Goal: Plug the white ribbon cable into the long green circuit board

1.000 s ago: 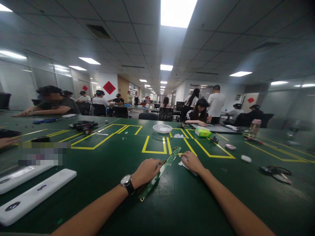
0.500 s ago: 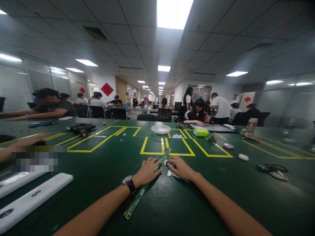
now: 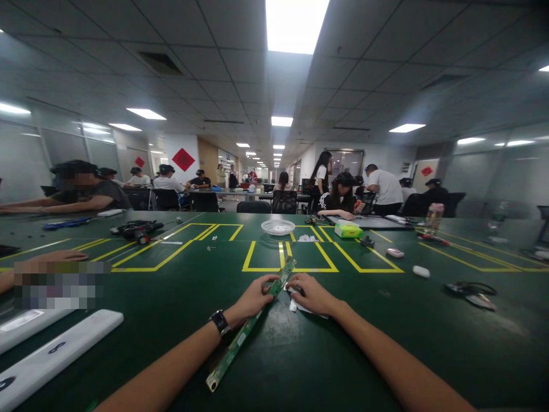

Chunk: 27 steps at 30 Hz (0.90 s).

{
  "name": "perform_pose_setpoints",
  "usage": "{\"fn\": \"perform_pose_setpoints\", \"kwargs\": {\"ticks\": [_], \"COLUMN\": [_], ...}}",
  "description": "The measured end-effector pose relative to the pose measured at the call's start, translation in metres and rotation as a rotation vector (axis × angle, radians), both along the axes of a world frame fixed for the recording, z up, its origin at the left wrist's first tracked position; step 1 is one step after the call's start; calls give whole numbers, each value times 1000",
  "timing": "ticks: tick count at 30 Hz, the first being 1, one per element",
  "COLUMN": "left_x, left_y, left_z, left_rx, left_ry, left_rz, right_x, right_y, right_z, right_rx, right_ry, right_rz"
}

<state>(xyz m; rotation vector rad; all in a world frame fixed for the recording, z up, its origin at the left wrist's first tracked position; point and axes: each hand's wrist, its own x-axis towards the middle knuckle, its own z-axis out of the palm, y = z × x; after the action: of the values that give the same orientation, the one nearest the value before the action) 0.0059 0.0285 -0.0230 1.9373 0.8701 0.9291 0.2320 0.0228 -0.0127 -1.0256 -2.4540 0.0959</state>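
A long, narrow green circuit board (image 3: pixel 241 339) slants across the space before me, its near end toward the lower left. My left hand (image 3: pixel 252 297), with a dark-strapped watch on the wrist, grips it past the middle, fingers and thumb on opposite edges. Close to the board's far end, my right hand (image 3: pixel 313 293) is curled over a crumpled white tissue (image 3: pixel 293 305). Part of that tissue shows under the palm; the right fingertips are near the board's edge, and whether they touch it I cannot tell.
Yellow tape outlines (image 3: pixel 300 269) mark the green table. A clear round dish (image 3: pixel 278 228) and a green tissue pack (image 3: pixel 348 231) stand farther back. White long cases (image 3: pixel 64 355) lie at left near another person's hand (image 3: pixel 51 260). A white earbud case (image 3: pixel 421 271) lies at right.
My left hand has closed around the board's edges from lying flatter over it, and the board's near end has shifted slightly left and toward me. The right hand has barely moved.
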Motion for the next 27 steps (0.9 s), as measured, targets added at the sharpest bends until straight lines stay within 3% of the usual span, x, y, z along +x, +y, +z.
{"fn": "perform_pose_setpoints", "kwargs": {"ticks": [8, 13, 18, 24, 27], "left_x": [6, 4, 4, 7, 8], "left_y": [-4, -13, -14, -13, -15], "left_z": [4, 11, 11, 9, 7], "left_rx": [-198, -404, -468, -531, -558], "left_ry": [-309, -445, -498, -565, -573], "left_rz": [40, 42, 43, -8, -15], "right_x": [3, 5, 3, -9, -15], "right_y": [4, 3, 5, 4, 0], "right_z": [-2, -1, 0, 2, 1], "right_rx": [28, -29, -232, -655, -697], "right_ry": [-66, -3, 246, 657, 710], "right_rz": [-233, -208, -217, -35, 12]}}
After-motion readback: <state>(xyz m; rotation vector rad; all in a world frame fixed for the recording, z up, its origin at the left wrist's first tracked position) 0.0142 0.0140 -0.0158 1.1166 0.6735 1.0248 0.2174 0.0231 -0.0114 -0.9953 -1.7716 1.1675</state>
